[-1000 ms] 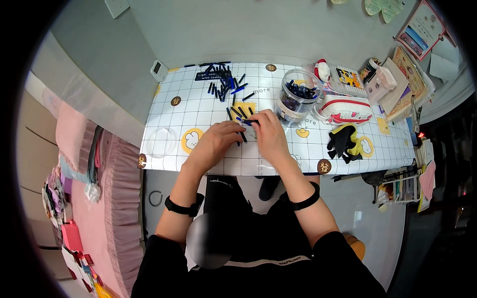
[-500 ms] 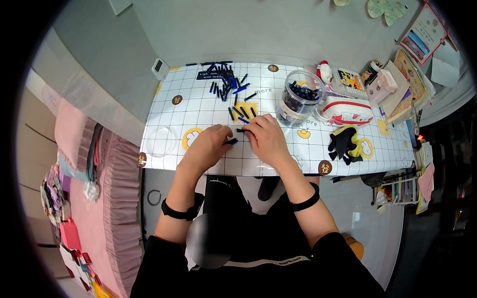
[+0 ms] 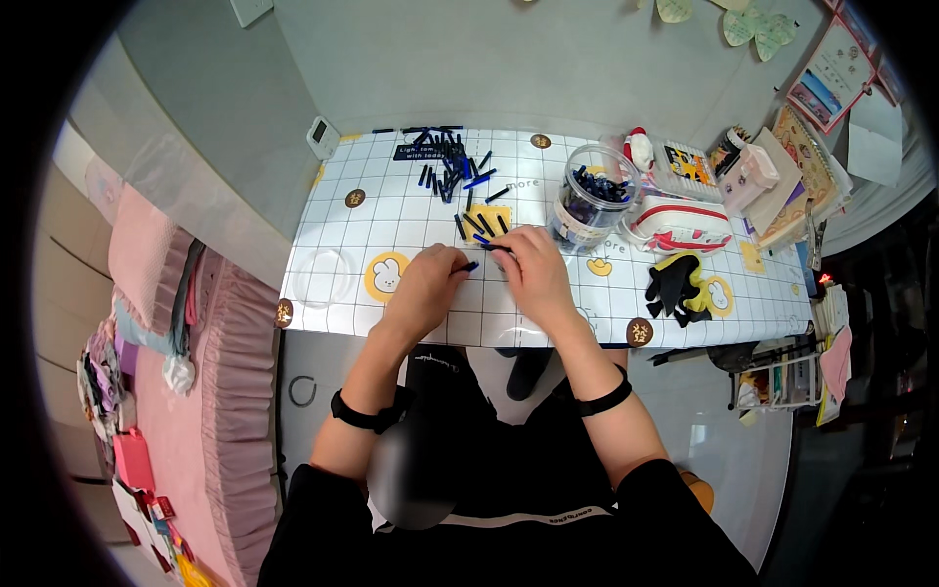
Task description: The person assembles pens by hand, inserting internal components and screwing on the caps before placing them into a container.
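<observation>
My left hand (image 3: 428,286), fingers closed, pinches a small dark-blue ink cartridge (image 3: 469,267) over the near middle of the table. Beside it, my right hand (image 3: 534,274) is closed on another dark cartridge (image 3: 495,247), whose end points left from the fingertips. The two cartridges are apart. Just beyond my fingers, several loose cartridges (image 3: 475,224) lie on a yellow printed square. Farther back is a heaped pile of cartridges (image 3: 448,161). A clear plastic jar (image 3: 581,227), partly filled with cartridges, stands open right of my right hand.
On the left of the table (image 3: 391,323) lies a clear round lid (image 3: 324,278). To the right are a white-and-red pouch (image 3: 682,225) and black-and-yellow gloves (image 3: 677,286). Books and folders (image 3: 802,176) stand at the far right; a small white digital device (image 3: 321,138) is at the back left.
My left hand and its cartridge have moved slightly forward and right. The cartridge in my right hand has moved slightly away from me and changed its angle. The view has shifted a little.
</observation>
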`<state>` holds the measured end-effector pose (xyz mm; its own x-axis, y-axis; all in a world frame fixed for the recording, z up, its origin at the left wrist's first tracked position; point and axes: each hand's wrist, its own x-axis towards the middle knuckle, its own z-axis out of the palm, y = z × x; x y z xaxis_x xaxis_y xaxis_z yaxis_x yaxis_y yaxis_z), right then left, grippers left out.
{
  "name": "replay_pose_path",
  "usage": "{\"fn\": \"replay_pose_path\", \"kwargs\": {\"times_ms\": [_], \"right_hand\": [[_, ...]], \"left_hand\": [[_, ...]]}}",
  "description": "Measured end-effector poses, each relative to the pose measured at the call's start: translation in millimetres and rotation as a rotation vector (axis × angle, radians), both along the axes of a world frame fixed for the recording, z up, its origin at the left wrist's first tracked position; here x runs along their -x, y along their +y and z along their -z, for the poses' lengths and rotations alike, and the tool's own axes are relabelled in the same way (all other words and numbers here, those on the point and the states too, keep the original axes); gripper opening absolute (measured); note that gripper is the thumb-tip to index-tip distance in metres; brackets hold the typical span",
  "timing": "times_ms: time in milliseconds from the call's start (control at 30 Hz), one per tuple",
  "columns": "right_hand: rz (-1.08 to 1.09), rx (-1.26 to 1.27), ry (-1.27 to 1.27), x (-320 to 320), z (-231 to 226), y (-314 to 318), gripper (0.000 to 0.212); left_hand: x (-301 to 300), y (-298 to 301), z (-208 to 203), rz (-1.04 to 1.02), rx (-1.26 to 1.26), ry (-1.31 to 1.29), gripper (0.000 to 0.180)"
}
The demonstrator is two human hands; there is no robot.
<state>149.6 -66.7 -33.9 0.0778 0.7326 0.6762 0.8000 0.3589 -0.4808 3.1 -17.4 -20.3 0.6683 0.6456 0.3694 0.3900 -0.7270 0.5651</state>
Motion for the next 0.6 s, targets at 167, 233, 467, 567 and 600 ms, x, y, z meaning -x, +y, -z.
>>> {"fn": "replay_pose_path", "kwargs": {"times_ms": [167, 233, 467, 567, 600], "right_hand": [[0.037, -0.066, 0.199, -1, -5, -3, 0.008], [0.029, -0.073, 0.285, 1, -9, -4, 0.008], [-0.111, -0.046, 0.286, -1, -3, -3, 0.01], [-0.12, 0.014, 0.255, -1, -3, -7, 0.012], [-0.12, 0.026, 0.246, -1, -3, -8, 0.013]], "left_hand": [[-19, 0, 6, -0.107, 0.261, -0.353, 0.012], [-23, 1, 9, -0.088, 0.316, -0.505, 0.012], [-25, 0, 15, 0.004, 0.466, -0.505, 0.012], [-26, -2, 17, 0.018, 0.488, -0.534, 0.012], [-26, -2, 18, 0.019, 0.488, -0.543, 0.012]]}}
